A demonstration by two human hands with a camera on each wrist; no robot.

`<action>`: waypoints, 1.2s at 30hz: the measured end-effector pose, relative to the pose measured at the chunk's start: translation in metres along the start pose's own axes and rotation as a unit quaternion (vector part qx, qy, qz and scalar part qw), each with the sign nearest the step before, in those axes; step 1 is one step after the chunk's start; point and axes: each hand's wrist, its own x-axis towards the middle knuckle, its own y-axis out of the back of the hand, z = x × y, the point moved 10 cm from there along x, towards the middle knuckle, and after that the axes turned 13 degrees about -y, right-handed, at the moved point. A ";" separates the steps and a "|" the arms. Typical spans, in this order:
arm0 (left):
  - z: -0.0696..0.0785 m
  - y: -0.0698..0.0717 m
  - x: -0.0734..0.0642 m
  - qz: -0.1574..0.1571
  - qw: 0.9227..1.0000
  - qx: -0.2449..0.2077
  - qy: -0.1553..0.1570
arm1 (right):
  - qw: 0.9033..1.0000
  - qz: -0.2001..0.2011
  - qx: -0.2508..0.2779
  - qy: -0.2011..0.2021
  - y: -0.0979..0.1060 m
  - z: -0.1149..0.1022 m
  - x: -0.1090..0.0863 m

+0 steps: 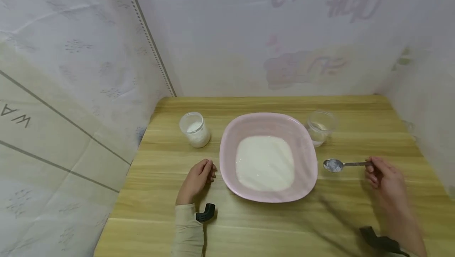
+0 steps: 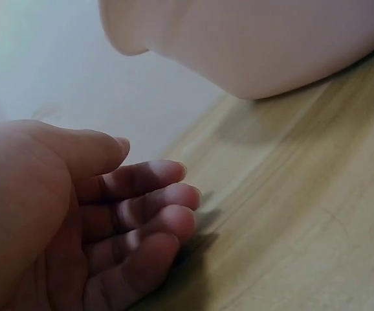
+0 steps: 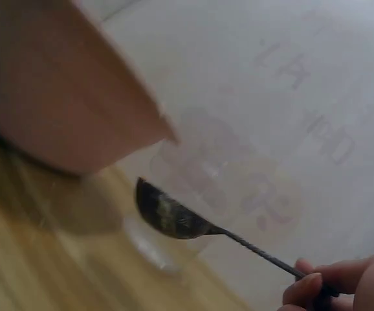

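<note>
A pink basin stands mid-table with a white liquid in it. To its right, my right hand pinches the handle end of a metal spoon. Whitish residue lies in the spoon's bowl, which is held a little away from the basin's right side. In the right wrist view the spoon hangs above the table, its dark underside showing. My left hand rests on the table left of the basin, fingers loosely curled with nothing in them; the left wrist view shows the relaxed fingers near the basin.
A clear jar with white contents stands behind my left hand. Another clear jar, with a little whitish matter at its bottom, is close to the basin's back right. Printed sheets hang behind and beside the wooden table.
</note>
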 end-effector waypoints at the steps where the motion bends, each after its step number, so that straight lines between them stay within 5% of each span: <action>1: -0.001 0.002 0.000 0.005 1.000 0.003 0.002 | 0.999 0.022 -0.026 -0.022 0.007 0.008 0.004; 4: -0.005 0.003 0.000 0.015 1.000 -0.004 0.008 | 0.993 0.071 -0.055 -0.071 0.026 0.027 0.011; 10: -0.014 -0.004 -0.005 0.014 0.999 -0.042 0.009 | 0.980 0.135 -0.125 -0.081 0.050 0.043 0.007; 14: -0.021 -0.005 -0.011 0.021 0.998 -0.056 0.024 | 0.960 0.176 -0.197 -0.089 0.058 0.048 -0.001; 17: -0.020 -0.003 -0.008 0.031 0.997 -0.063 0.022 | 0.933 0.226 -0.269 -0.075 0.059 0.041 0.000; 22: -0.009 0.003 0.001 0.041 0.997 -0.070 0.006 | 0.853 0.326 -0.402 -0.069 0.057 0.027 0.003; 24: -0.007 0.002 0.002 0.038 0.997 -0.071 0.006 | 0.828 0.349 -0.431 -0.077 0.058 0.023 0.003; 36: -0.010 0.007 -0.001 0.047 0.997 -0.062 0.008 | 0.760 0.387 -0.509 -0.116 0.061 0.019 0.002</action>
